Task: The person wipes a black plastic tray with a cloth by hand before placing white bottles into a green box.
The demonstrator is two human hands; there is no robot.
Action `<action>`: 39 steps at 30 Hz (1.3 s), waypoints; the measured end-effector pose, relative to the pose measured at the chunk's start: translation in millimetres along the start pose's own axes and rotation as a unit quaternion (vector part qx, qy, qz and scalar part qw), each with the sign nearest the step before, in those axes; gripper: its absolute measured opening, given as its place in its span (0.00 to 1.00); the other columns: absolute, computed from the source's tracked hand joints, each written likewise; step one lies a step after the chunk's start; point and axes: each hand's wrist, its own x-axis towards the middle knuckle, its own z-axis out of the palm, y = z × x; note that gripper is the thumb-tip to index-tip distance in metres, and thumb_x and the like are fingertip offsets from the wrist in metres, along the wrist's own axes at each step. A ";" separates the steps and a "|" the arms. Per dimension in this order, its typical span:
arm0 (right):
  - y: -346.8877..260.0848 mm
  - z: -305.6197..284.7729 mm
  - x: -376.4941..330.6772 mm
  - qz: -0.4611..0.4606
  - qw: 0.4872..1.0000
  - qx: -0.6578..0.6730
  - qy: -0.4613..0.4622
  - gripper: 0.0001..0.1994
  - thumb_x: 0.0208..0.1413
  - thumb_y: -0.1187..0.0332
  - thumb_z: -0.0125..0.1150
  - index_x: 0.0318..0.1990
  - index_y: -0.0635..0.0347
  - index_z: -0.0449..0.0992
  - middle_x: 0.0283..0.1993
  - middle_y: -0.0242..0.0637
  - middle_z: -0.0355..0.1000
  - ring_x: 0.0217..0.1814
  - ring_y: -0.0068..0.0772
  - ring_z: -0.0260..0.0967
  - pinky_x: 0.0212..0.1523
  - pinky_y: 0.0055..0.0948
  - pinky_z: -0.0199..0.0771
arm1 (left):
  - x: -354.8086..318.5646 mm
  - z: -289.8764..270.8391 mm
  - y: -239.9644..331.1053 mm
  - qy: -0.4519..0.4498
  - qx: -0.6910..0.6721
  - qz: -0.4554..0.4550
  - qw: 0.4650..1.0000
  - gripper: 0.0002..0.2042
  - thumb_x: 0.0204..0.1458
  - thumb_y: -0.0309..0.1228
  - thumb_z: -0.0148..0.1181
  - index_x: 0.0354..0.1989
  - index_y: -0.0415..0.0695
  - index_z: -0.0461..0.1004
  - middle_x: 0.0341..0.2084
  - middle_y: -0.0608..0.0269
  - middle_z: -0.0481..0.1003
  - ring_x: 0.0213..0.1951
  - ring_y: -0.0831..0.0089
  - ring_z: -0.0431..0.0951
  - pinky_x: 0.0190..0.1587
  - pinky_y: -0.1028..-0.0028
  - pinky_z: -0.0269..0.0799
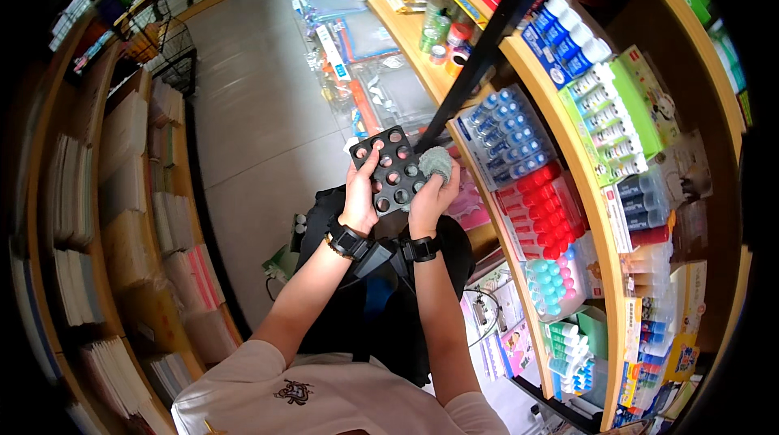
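Observation:
My left hand (359,191) is closed on a black tray with round holes (398,161), its thumb lying over the top face. The tray is tilted in front of my body, with several rows of holes showing. In my right hand (432,201) a crumpled grey-green cloth (436,161) is pinched between thumb and fingers, right by the tray's right edge. Part of the cloth also shows below the tray's edge. Whether the cloth touches the tray I cannot tell. Both wrists wear black bands with small boxes.
On the right, shelves (560,143) carry blue-capped glue bottles (505,133), red-capped tubes (542,212) and rolls of tape (458,60). Bagged goods (369,37) hang along the shelf front ahead. A bookshelf (97,216) lines the left, beside a tiled floor (256,94). A dark upright post (483,49) stands close beyond the tray.

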 end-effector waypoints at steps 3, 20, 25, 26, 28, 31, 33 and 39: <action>-1.5 13.2 -3.5 0.025 0.999 0.001 -0.030 0.13 0.48 0.76 0.41 0.42 0.69 0.67 0.38 0.37 0.67 0.40 0.30 0.65 0.45 0.28 0.64 | 0.1 -7.6 10.8 0.011 -0.004 0.017 1.000 0.05 0.55 0.34 0.54 0.39 0.54 0.67 0.25 0.72 0.70 0.18 0.83 0.70 0.16 0.86 0.62; -4.0 -56.8 34.8 -0.001 0.996 0.001 0.090 0.15 0.49 0.76 0.38 0.43 0.70 0.67 0.40 0.39 0.67 0.39 0.30 0.63 0.44 0.26 0.64 | -2.7 10.8 -10.2 -0.172 0.085 -0.074 0.979 0.09 0.52 0.26 0.56 0.42 0.45 0.69 0.29 0.68 0.74 0.26 0.88 0.70 0.28 0.79 0.76; -9.5 -90.5 37.5 -0.020 0.994 -0.048 0.096 0.14 0.48 0.77 0.38 0.41 0.69 0.68 0.39 0.38 0.67 0.38 0.28 0.63 0.42 0.24 0.64 | -13.0 23.6 -24.8 -0.211 0.082 -0.117 0.967 0.12 0.53 0.24 0.55 0.45 0.45 0.66 0.36 0.59 0.76 0.27 0.84 0.73 0.31 0.76 0.78; -9.9 -96.2 37.7 -0.015 0.994 -0.046 0.099 0.14 0.48 0.77 0.38 0.41 0.70 0.68 0.38 0.38 0.67 0.38 0.28 0.63 0.42 0.24 0.64 | -16.3 27.9 -28.4 -0.213 0.077 -0.114 0.967 0.12 0.53 0.24 0.54 0.46 0.45 0.66 0.36 0.60 0.76 0.27 0.84 0.73 0.31 0.76 0.78; -9.7 -102.6 38.4 -0.015 0.991 -0.064 0.115 0.14 0.49 0.77 0.39 0.42 0.70 0.68 0.38 0.39 0.67 0.38 0.29 0.63 0.42 0.25 0.64 | -14.8 29.3 -38.2 -0.214 0.084 -0.107 0.967 0.11 0.54 0.24 0.54 0.46 0.46 0.66 0.36 0.60 0.76 0.27 0.84 0.73 0.30 0.76 0.78; -9.6 -106.8 41.2 -0.002 0.983 -0.054 0.173 0.15 0.50 0.76 0.39 0.44 0.71 0.67 0.39 0.40 0.67 0.39 0.30 0.62 0.43 0.27 0.63 | -14.2 33.6 -50.4 -0.209 0.086 -0.101 0.969 0.10 0.54 0.25 0.54 0.45 0.47 0.66 0.35 0.61 0.76 0.27 0.84 0.73 0.29 0.77 0.78; -9.3 -108.8 42.0 -0.001 0.979 -0.058 0.195 0.15 0.51 0.75 0.40 0.45 0.70 0.67 0.40 0.40 0.67 0.40 0.31 0.62 0.44 0.27 0.63 | -15.4 35.8 -55.1 -0.207 0.080 -0.097 0.970 0.10 0.54 0.26 0.54 0.44 0.47 0.66 0.35 0.62 0.75 0.27 0.84 0.72 0.29 0.78 0.78; -6.2 -93.7 36.5 -0.066 0.988 -0.079 0.111 0.14 0.54 0.74 0.43 0.48 0.66 0.65 0.44 0.38 0.66 0.42 0.29 0.62 0.45 0.26 0.62 | -10.8 29.3 -59.0 -0.164 -0.025 -0.050 0.985 0.08 0.56 0.28 0.53 0.43 0.48 0.66 0.35 0.66 0.74 0.33 0.82 0.73 0.33 0.76 0.77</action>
